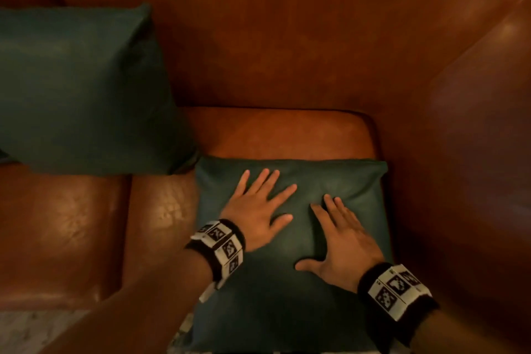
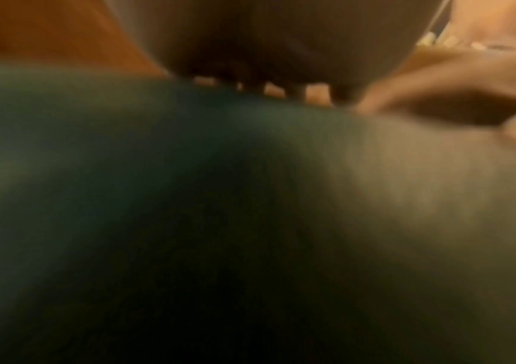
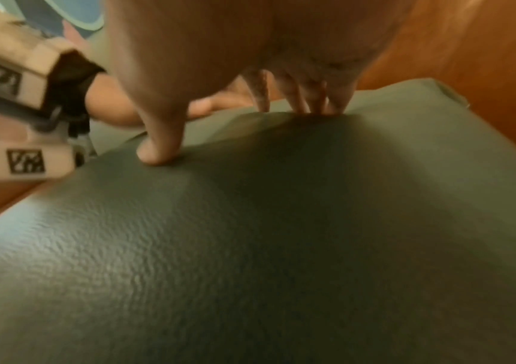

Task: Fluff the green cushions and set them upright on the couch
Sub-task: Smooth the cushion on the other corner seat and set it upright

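Observation:
A dark green leather cushion [image 1: 287,296] lies flat on the right seat of the brown couch [image 1: 287,37], its near edge overhanging the seat front. My left hand [image 1: 260,204] lies flat on its upper left part, fingers spread. My right hand [image 1: 342,238] presses flat on its middle right, thumb out to the left. The right wrist view shows the right hand's fingers [image 3: 300,98] and thumb denting the green cushion [image 3: 281,234]. The left wrist view is blurred, filled by the green cushion [image 2: 188,197]. A second green cushion [image 1: 80,89] leans upright against the couch back at left.
The couch's right armrest [image 1: 474,152] rises close beside the flat cushion. The left seat pad [image 1: 63,224] lies in front of the upright cushion. A strip of pale floor [image 1: 28,330] shows at the lower left.

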A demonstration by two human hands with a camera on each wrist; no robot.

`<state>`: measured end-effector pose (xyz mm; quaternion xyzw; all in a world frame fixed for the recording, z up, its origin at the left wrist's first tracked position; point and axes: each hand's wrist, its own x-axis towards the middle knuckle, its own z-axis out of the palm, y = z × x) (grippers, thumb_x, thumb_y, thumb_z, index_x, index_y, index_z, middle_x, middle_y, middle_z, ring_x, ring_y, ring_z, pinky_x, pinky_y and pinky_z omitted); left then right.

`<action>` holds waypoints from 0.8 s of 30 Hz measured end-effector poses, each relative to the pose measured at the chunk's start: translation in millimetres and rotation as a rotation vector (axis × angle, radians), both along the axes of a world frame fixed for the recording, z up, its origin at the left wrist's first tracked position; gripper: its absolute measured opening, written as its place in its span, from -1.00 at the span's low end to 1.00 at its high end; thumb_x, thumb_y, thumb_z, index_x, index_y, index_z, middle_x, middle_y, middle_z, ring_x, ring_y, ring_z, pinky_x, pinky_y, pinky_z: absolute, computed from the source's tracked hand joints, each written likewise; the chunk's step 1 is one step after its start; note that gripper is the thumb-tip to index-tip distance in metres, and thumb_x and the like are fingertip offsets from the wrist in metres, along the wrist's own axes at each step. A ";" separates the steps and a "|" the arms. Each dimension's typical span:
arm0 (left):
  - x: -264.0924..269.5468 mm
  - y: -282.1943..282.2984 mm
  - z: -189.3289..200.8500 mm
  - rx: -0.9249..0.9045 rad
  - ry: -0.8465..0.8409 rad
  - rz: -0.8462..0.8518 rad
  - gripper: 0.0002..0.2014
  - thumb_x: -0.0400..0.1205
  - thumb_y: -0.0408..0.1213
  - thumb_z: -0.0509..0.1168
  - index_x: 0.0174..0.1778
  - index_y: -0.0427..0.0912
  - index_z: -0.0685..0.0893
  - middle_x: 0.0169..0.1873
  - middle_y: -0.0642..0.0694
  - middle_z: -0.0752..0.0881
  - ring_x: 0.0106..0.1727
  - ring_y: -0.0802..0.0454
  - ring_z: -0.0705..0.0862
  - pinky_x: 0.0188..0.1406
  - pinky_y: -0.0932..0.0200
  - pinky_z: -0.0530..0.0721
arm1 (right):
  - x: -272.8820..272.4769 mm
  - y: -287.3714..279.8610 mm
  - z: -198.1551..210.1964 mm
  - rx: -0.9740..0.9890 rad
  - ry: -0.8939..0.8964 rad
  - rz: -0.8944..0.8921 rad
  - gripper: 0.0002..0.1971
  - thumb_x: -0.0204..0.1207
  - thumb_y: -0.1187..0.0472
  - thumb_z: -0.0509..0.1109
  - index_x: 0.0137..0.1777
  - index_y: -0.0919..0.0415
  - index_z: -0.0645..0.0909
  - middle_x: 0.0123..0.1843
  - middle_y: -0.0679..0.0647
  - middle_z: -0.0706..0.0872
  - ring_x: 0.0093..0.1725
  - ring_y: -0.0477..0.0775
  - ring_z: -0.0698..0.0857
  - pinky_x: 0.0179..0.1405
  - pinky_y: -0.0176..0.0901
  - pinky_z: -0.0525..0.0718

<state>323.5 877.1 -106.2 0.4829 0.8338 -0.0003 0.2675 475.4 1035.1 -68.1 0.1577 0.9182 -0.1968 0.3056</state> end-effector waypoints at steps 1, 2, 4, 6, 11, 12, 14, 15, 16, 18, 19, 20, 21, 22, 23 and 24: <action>-4.9 -4.3 -5.6 -0.077 -0.013 0.040 -0.33 0.57 0.38 -0.26 0.62 0.30 -0.07 0.69 -0.03 0.00 0.69 -0.14 -0.09 0.61 -0.28 -0.21 | -2.1 -1.3 0.2 0.004 -0.005 0.008 0.14 0.24 -0.55 0.27 0.67 -0.09 -0.22 0.72 0.04 -0.29 0.69 0.07 -0.29 0.59 -0.12 -0.29; -15.9 -14.4 -11.1 -0.131 -0.014 0.191 -0.28 0.51 0.43 -0.31 0.62 0.30 -0.08 0.69 -0.01 -0.04 0.69 -0.14 -0.12 0.62 -0.27 -0.24 | -4.0 -2.8 0.2 0.004 -0.020 0.008 0.11 0.27 -0.54 0.26 0.67 -0.10 -0.23 0.72 0.04 -0.30 0.68 0.07 -0.30 0.57 -0.13 -0.29; -43.1 -47.9 -19.1 -0.197 -0.084 0.578 -0.23 0.50 0.44 -0.30 0.65 0.24 -0.04 0.69 -0.02 -0.08 0.69 -0.17 -0.16 0.63 -0.25 -0.27 | -10.6 -3.4 0.9 0.014 -0.046 0.006 0.09 0.29 -0.52 0.27 0.67 -0.09 -0.19 0.72 0.07 -0.26 0.69 0.10 -0.27 0.59 -0.10 -0.25; -55.7 -86.4 -12.9 -0.261 -0.196 0.846 -0.35 0.63 0.32 -0.22 0.65 0.24 -0.08 0.69 -0.01 -0.15 0.68 -0.15 -0.23 0.61 -0.25 -0.32 | -19.1 -5.6 4.9 0.058 -0.058 0.034 0.09 0.27 -0.52 0.29 0.67 -0.04 -0.10 0.73 0.14 -0.14 0.70 0.19 -0.16 0.66 0.01 -0.12; 29.4 -86.0 9.7 -0.071 0.071 0.813 -0.34 0.63 0.19 -0.16 0.66 0.03 0.10 0.66 -0.21 0.13 0.66 -0.28 0.06 0.58 -0.36 0.05 | -44.0 -27.0 4.0 0.158 -0.017 0.235 0.05 0.26 -0.59 0.16 0.65 -0.17 -0.20 0.72 0.23 -0.07 0.67 0.37 -0.10 0.63 0.32 -0.09; 61.4 -69.2 14.1 -0.015 0.073 0.717 -0.35 0.62 0.18 -0.09 0.64 0.04 0.15 0.65 -0.21 0.16 0.65 -0.31 0.08 0.56 -0.40 0.07 | -47.4 -29.9 -1.1 0.173 -0.039 0.277 0.04 0.27 -0.59 0.14 0.64 -0.19 -0.23 0.71 0.24 -0.05 0.67 0.39 -0.08 0.61 0.34 -0.06; 112.3 -41.7 12.7 0.071 0.055 0.564 -0.38 0.62 0.18 -0.01 0.63 0.14 0.16 0.67 -0.13 0.11 0.67 -0.29 0.03 0.57 -0.41 -0.02 | -54.3 -25.7 -11.3 0.203 -0.050 0.302 0.01 0.28 -0.59 0.11 0.64 -0.21 -0.21 0.71 0.23 0.02 0.66 0.40 0.00 0.59 0.35 0.03; 126.0 -37.9 8.5 0.080 0.045 0.553 -0.40 0.63 0.19 -0.01 0.63 0.19 0.14 0.68 -0.08 0.07 0.68 -0.25 -0.01 0.59 -0.38 -0.09 | -57.4 -21.6 -15.6 0.211 -0.049 0.297 0.00 0.28 -0.60 0.11 0.64 -0.22 -0.19 0.70 0.22 0.04 0.65 0.39 0.03 0.59 0.34 0.07; 132.8 -42.4 0.1 0.073 0.039 0.588 -0.40 0.64 0.22 -0.01 0.63 0.23 0.11 0.68 -0.05 0.05 0.69 -0.23 -0.03 0.60 -0.35 -0.12 | -60.0 -18.9 -18.9 0.210 -0.049 0.295 0.00 0.27 -0.60 0.12 0.64 -0.24 -0.17 0.70 0.21 0.06 0.65 0.37 0.05 0.59 0.32 0.09; 140.8 -68.5 -22.5 0.044 0.069 0.778 -0.37 0.61 0.28 -0.04 0.62 0.31 0.04 0.68 -0.01 0.04 0.68 -0.24 -0.04 0.60 -0.33 -0.10 | -63.7 -19.3 -25.6 0.216 -0.044 0.293 -0.02 0.28 -0.59 0.14 0.63 -0.25 -0.14 0.70 0.20 0.07 0.65 0.36 0.08 0.59 0.29 0.14; 148.1 -86.8 -34.1 0.009 0.048 0.923 -0.35 0.58 0.32 -0.05 0.62 0.33 0.00 0.68 -0.01 0.04 0.68 -0.25 -0.03 0.60 -0.33 -0.07 | -64.8 -22.5 -29.0 0.222 -0.039 0.300 -0.02 0.28 -0.59 0.14 0.63 -0.25 -0.14 0.70 0.20 0.07 0.64 0.37 0.09 0.59 0.30 0.16; 158.7 -106.9 -43.8 -0.028 0.003 1.076 -0.33 0.56 0.35 -0.08 0.61 0.35 -0.06 0.68 -0.01 0.04 0.67 -0.25 0.02 0.59 -0.32 -0.03 | -65.2 -26.6 -31.9 0.224 -0.032 0.307 -0.02 0.28 -0.60 0.14 0.63 -0.25 -0.14 0.70 0.21 0.07 0.64 0.37 0.09 0.59 0.30 0.17; 171.0 -129.4 -53.3 -0.062 -0.069 1.210 -0.32 0.55 0.37 -0.11 0.60 0.36 -0.11 0.68 -0.01 0.07 0.66 -0.24 0.09 0.58 -0.32 0.00 | -64.5 -29.8 -34.0 0.225 -0.025 0.310 -0.02 0.28 -0.60 0.13 0.63 -0.25 -0.14 0.70 0.22 0.07 0.64 0.38 0.10 0.58 0.32 0.17; 184.7 -153.9 -61.3 -0.110 -0.166 1.321 -0.33 0.56 0.38 -0.16 0.60 0.36 -0.12 0.67 -0.02 0.14 0.63 -0.22 0.17 0.57 -0.34 0.01 | -62.5 -31.5 -34.9 0.226 -0.021 0.311 -0.01 0.27 -0.61 0.13 0.63 -0.25 -0.14 0.70 0.23 0.07 0.64 0.39 0.10 0.58 0.33 0.18; 196.6 -178.4 -64.3 -0.168 -0.271 1.418 -0.36 0.58 0.36 -0.21 0.61 0.34 -0.08 0.64 -0.03 0.22 0.61 -0.21 0.24 0.57 -0.38 0.02 | -60.3 -31.1 -34.8 0.226 -0.016 0.306 -0.01 0.27 -0.61 0.13 0.63 -0.25 -0.14 0.69 0.23 0.08 0.64 0.39 0.10 0.58 0.34 0.18; 205.7 -198.4 -63.4 -0.214 -0.341 1.518 -0.38 0.61 0.32 -0.25 0.62 0.29 0.00 0.62 -0.04 0.28 0.59 -0.20 0.28 0.56 -0.42 0.03 | -58.1 -29.1 -34.2 0.225 -0.006 0.299 -0.01 0.28 -0.60 0.14 0.63 -0.24 -0.13 0.69 0.23 0.08 0.64 0.39 0.10 0.58 0.33 0.19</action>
